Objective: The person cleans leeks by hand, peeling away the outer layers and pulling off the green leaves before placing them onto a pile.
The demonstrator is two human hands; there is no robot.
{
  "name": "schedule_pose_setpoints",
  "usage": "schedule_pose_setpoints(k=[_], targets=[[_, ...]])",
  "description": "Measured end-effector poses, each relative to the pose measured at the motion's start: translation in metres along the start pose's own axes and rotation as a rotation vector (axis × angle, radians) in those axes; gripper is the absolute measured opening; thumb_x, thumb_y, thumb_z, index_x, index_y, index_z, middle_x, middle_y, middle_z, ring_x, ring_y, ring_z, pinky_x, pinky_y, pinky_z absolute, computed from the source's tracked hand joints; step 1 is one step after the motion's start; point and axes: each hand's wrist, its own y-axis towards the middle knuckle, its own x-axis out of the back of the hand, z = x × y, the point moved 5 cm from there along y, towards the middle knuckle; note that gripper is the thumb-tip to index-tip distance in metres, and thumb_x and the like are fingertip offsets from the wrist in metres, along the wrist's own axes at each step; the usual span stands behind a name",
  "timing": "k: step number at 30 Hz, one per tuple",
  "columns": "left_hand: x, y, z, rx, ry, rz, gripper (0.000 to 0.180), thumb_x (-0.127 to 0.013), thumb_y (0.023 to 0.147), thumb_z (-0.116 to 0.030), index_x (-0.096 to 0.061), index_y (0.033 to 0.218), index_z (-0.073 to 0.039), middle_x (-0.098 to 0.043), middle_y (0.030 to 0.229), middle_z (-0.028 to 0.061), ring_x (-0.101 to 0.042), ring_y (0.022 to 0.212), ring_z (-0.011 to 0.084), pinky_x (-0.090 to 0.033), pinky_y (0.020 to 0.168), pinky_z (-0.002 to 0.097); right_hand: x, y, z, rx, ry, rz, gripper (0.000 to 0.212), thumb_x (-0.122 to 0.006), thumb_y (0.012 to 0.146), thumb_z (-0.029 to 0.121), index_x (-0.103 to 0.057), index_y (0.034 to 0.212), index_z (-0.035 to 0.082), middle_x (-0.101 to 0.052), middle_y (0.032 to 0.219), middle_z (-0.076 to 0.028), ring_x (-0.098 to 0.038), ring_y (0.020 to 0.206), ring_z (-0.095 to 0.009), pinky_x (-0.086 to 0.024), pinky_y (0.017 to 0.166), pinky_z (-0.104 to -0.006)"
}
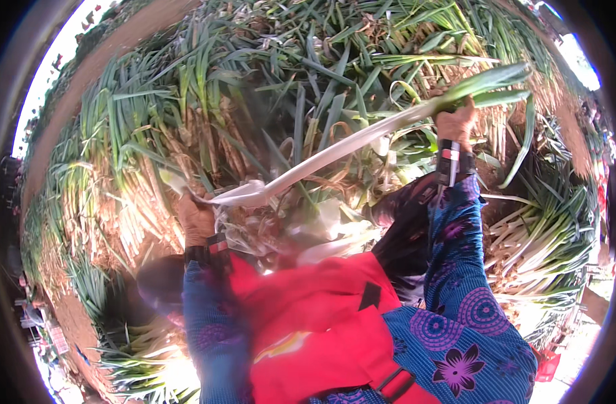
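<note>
A long green onion (348, 147) stretches slantwise between my two hands, its white stalk low at the left and its green leaves high at the right. My right hand (457, 121) is closed around it where the stalk turns to leaves. At the lower left, my left hand (197, 219) is closed on the pale end. There a thin, whitish layer of skin (249, 193) runs loosely toward my fingers, and blur hides whether the root itself is in them. Torn pale peelings (331, 219) lie in a heap below the stalk.
Bunches of green onions (129, 202) stand at the left. More leafy onions (321, 40) are heaped across the far side. White-stalked onions (537, 232) lie at the right, and another pile (153, 360) sits at the lower left. My red apron (321, 310) spreads across my lap.
</note>
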Motion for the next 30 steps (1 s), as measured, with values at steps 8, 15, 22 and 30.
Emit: schedule_pose_setpoints(k=[8, 15, 22, 30], targets=[[0.117, 0.004, -0.137, -0.254, 0.44, -0.222, 0.013, -0.048, 0.099, -0.022, -0.051, 0.1, -0.009, -0.054, 0.073, 0.0009, -0.052, 0.057, 0.0144, -0.044, 0.049, 0.0281, -0.03, -0.009, 0.025, -0.167, 0.5, 0.253, 0.034, -0.066, 0.073, 0.023, -0.05, 0.089, -0.002, -0.048, 0.077, -0.01, -0.05, 0.065, -0.021, -0.048, 0.06, -0.0343], [-0.157, -0.07, 0.002, -0.452, 1.33, 0.517, 0.045, -0.061, 0.091, -0.029, -0.053, 0.125, -0.001, -0.05, 0.135, 0.0181, -0.045, 0.128, 0.0282, -0.033, 0.108, 0.0335, -0.064, -0.032, -0.021, -0.187, 0.331, 0.526, 0.036, -0.063, 0.082, 0.031, -0.058, 0.098, -0.002, -0.049, 0.069, -0.002, -0.048, 0.064, -0.014, -0.044, 0.061, -0.0293], [-0.215, -0.133, 0.098, 0.069, 1.397, 0.908, 0.039, -0.064, 0.091, -0.023, -0.057, 0.123, -0.002, -0.062, 0.109, 0.0071, -0.058, 0.091, 0.0128, -0.045, 0.087, 0.0261, -0.105, -0.047, -0.048, -0.273, 0.353, 0.717, 0.03, -0.056, 0.085, 0.016, -0.055, 0.106, -0.005, -0.047, 0.064, 0.0, -0.047, 0.054, -0.01, -0.041, 0.052, -0.0227], [-0.216, -0.127, 0.081, -0.586, 1.288, 0.602, 0.034, -0.075, 0.074, -0.011, -0.065, 0.104, 0.0, -0.065, 0.091, 0.0146, -0.064, 0.084, 0.0287, -0.048, 0.078, 0.0343, -0.072, -0.044, -0.076, -0.089, 0.144, 0.201, 0.05, -0.044, 0.089, 0.049, -0.056, 0.108, 0.003, -0.054, 0.085, -0.013, -0.053, 0.076, -0.026, -0.046, 0.07, -0.0387]])
